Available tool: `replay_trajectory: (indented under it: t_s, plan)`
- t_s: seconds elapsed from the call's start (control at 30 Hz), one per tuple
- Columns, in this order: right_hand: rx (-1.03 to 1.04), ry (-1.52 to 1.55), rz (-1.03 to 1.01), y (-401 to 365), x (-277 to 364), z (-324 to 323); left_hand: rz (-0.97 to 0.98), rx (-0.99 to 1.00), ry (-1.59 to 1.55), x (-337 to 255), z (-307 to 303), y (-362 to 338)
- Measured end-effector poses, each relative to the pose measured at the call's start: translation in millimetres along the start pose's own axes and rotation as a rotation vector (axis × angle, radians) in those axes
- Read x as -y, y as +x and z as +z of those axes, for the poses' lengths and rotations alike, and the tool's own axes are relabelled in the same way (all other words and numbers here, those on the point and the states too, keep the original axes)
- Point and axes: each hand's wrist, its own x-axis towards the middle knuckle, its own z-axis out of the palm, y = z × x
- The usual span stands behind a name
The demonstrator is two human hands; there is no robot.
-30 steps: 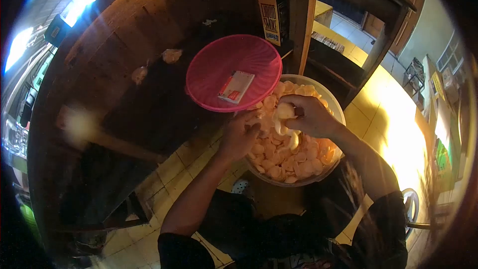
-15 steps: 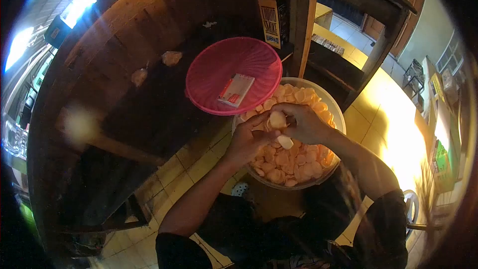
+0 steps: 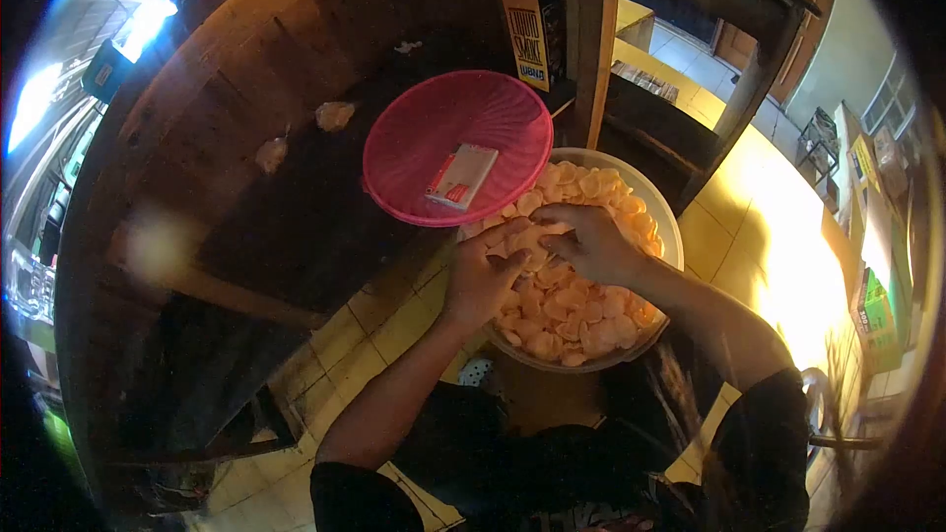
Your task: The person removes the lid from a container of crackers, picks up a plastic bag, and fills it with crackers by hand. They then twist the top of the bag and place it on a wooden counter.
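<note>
A large pale basin [image 3: 674, 236] full of thin, round, orange-pink chips [image 3: 581, 310] stands in front of me. Over the chips is my left hand [image 3: 481, 276], its thumb and fingers apart and curved toward the middle. Facing it from the other side, my right hand [image 3: 597, 244] has its thumb and forefinger spread just above the chips. Several chips show between the two hands, and none appears clearly gripped. Overlapping the basin's far left edge is a round pink lid [image 3: 414, 153], on which a flat white and red pack [image 3: 463, 175] lies.
A yellow and black Liquid Smoke box [image 3: 528, 39] stands beyond the lid, beside a wooden post [image 3: 594, 49]. Two small wrapped lumps [image 3: 334, 116] lie on the dark wooden surface [image 3: 236, 89] at left. Yellow floor tiles [image 3: 729, 222] run along the right.
The chips that were held up between my hands have left my fingers. Both hands have lowered slightly and their fingers have opened over the basin.
</note>
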Motion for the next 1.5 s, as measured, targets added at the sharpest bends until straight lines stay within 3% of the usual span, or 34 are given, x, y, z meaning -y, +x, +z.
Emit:
replay_trajectory:
  t_s: [0.1,0.23,0.33,0.43,0.5,0.57,0.63,0.7,0.8,0.87,0.97,1.03,1.07,1.13,1.2,1.27,1.33,1.4,1.5]
  plan:
    - [-0.072,-0.064,0.072,-3,1,3,0.078,-0.02,0.104,-2,2,-4]
    - [-0.094,-0.185,-0.037,-1,-5,4,0.184,-0.047,0.371,2,-1,-2]
    - [-0.117,-0.273,-0.071,-6,-4,6,0.273,0.028,0.395,9,-3,-1]
    - [-0.109,-0.241,-0.029,-8,5,4,0.148,0.085,0.147,8,-1,-1]
    - [-0.098,-0.172,0.013,-8,7,5,0.132,0.076,0.232,-4,-2,-5]
    - [-0.104,-0.311,-0.071,-7,6,6,0.115,0.069,0.317,-4,-2,-6]
    - [-0.136,-0.365,-0.129,-6,-1,9,0.365,-0.015,0.516,6,0,-4]
    - [-0.165,-0.418,-0.186,-7,1,11,0.33,0.0,0.468,2,5,-8]
    - [-0.098,-0.437,-0.076,-9,8,14,0.284,0.068,0.359,-7,11,-11]
    - [-0.146,-0.336,-0.254,-8,-7,20,0.274,0.12,0.297,-5,10,-9]
    - [-0.125,-0.362,-0.184,-8,-1,20,0.194,0.102,0.167,0,5,-5]
    - [-0.064,-0.306,-0.115,-7,6,15,-0.017,0.003,0.184,-12,1,-5]
    - [-0.007,-0.251,-0.05,-6,9,13,-0.018,0.001,0.184,-9,-4,-3]
    - [-0.081,-0.304,-0.018,-1,2,10,0.238,-0.128,0.413,-2,-14,0]
    - [-0.171,-0.36,0.013,-4,-10,9,0.134,-0.151,0.352,-9,-20,-3]
    - [0.254,-0.863,0.014,-16,-22,17,0.029,-0.173,0.293,-6,-25,0]
    - [0.313,-0.932,-0.038,-29,-27,34,0.256,-0.14,0.356,14,-33,5]
    - [0.369,-1.007,-0.092,-28,-31,39,0.248,-0.113,0.388,16,-34,6]
    - [0.474,-0.836,-0.069,-21,-30,40,0.172,-0.092,0.37,5,-30,1]
